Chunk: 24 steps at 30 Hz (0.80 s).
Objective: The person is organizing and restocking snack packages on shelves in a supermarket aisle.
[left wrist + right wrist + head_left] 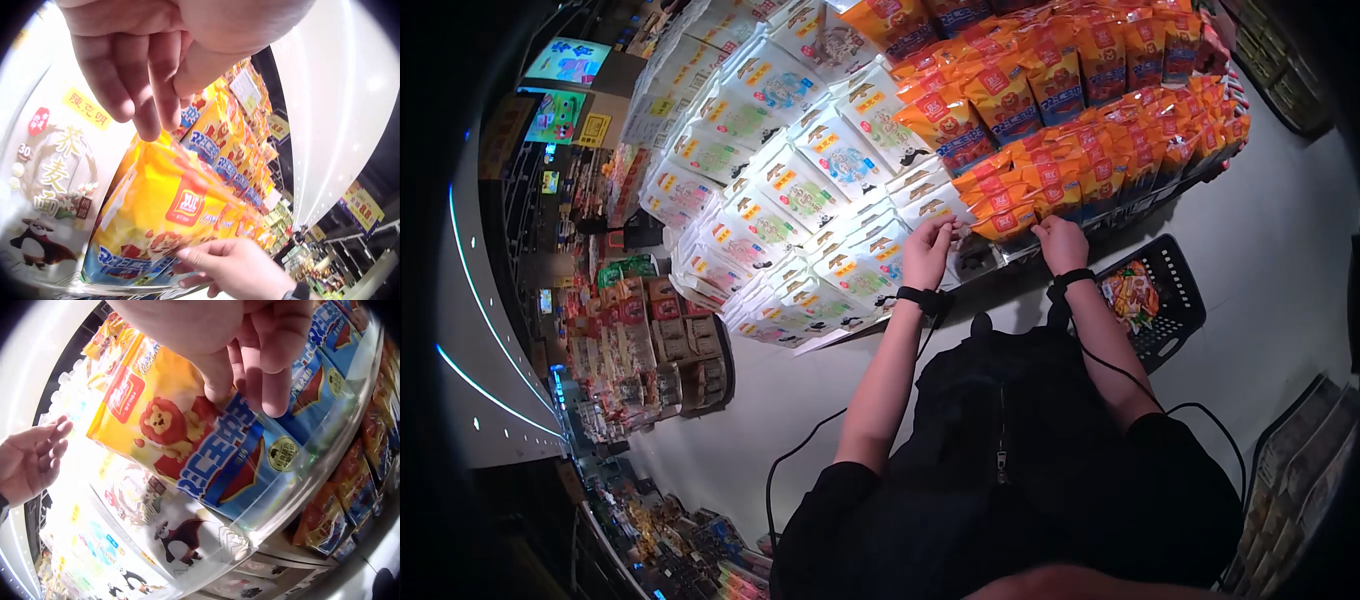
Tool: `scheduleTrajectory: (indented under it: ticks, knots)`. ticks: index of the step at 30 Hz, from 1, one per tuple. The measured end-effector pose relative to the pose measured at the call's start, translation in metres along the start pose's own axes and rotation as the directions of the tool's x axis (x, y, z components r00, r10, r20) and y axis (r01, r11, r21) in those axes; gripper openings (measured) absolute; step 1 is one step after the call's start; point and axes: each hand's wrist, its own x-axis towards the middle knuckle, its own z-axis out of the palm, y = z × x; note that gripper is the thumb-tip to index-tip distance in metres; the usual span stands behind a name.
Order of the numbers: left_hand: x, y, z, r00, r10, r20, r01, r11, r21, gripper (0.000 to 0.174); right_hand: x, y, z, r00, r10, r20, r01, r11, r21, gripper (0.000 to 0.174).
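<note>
An orange-and-blue sausage bag (164, 415) with a lion printed on it stands at the front of the shelf, beside a white noodle pack (53, 181). My right hand (1062, 245) is at the bag's side edge, thumb on its face and fingers around the edge, pinching it; the same right hand (250, 347) shows large in its own wrist view. Near the bag's opposite top corner, my left hand (930, 252) has loosely bent fingers with nothing between them. In the right wrist view the left hand (34, 462) appears apart from the bag.
More orange bags (1135, 130) fill the display to the right, white noodle packs (800, 190) the left. A clear shelf lip (300, 494) runs along the front. A black basket (1175, 300) holding colourful packages stands on the floor at right. Thin cables hang from both wrists.
</note>
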Motion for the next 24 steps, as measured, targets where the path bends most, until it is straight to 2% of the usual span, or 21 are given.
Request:
scheduleTrajectory:
  ticks: [3, 5, 7, 8, 10, 12, 14, 16, 19, 23, 24]
  knots:
    - [-0.030, 0.011, -0.023, 0.991, -0.110, -0.077, 0.102, 0.990, -0.100, 0.024, 0.000, 0.013, 0.015, 0.999, -0.035, 0.022, 0.038, 0.990, -0.138, 0.030]
    - [-0.051, -0.020, -0.044, 0.977, -0.174, -0.120, 0.154, 0.975, -0.160, 0.024, 0.001, 0.026, 0.027, 0.995, -0.067, 0.076, 0.084, 0.966, -0.243, 0.037]
    - [-0.078, -0.041, -0.061, 0.958, -0.231, -0.167, 0.200, 0.962, -0.184, 0.022, 0.005, 0.032, 0.027, 0.967, -0.047, 0.251, 0.083, 0.988, -0.133, 0.040]
    - [-0.094, -0.042, -0.067, 0.935, -0.287, -0.210, 0.266, 0.956, -0.122, 0.023, 0.005, 0.032, 0.027, 0.942, -0.034, 0.335, 0.066, 0.994, -0.084, 0.041]
    - [-0.125, -0.065, -0.078, 0.915, -0.281, -0.291, 0.256, 0.959, -0.119, 0.022, -0.007, 0.021, 0.024, 0.917, -0.041, 0.398, 0.046, 0.999, -0.002, 0.041]
    - [-0.150, -0.087, -0.086, 0.910, -0.247, -0.333, 0.248, 0.968, -0.040, 0.020, -0.019, 0.003, 0.013, 0.889, -0.028, 0.458, -0.010, 0.997, 0.081, 0.041]
    - [-0.166, -0.065, -0.084, 0.891, -0.266, -0.369, 0.259, 0.963, -0.069, 0.018, -0.029, -0.008, 0.010, 0.845, -0.102, 0.525, 0.013, 0.985, 0.171, 0.036]
    - [-0.173, -0.054, -0.083, 0.868, -0.308, -0.390, 0.294, 0.951, -0.096, 0.019, -0.039, -0.022, 0.012, 0.820, -0.138, 0.555, -0.029, 0.959, 0.283, 0.028]
    - [-0.173, -0.054, -0.084, 0.865, -0.286, -0.411, 0.267, 0.958, -0.105, 0.019, -0.043, -0.043, 0.021, 0.788, -0.270, 0.553, 0.095, 0.941, 0.325, 0.029]
    - [-0.166, -0.055, -0.093, 0.898, -0.236, -0.372, 0.228, 0.971, -0.066, 0.018, -0.035, -0.077, 0.025, 0.788, -0.396, 0.471, 0.382, 0.915, 0.130, 0.036]
    - [-0.164, -0.058, -0.097, 0.901, -0.234, -0.365, 0.223, 0.972, -0.072, 0.018, -0.032, -0.081, 0.027, 0.808, -0.376, 0.454, 0.376, 0.922, 0.093, 0.037]
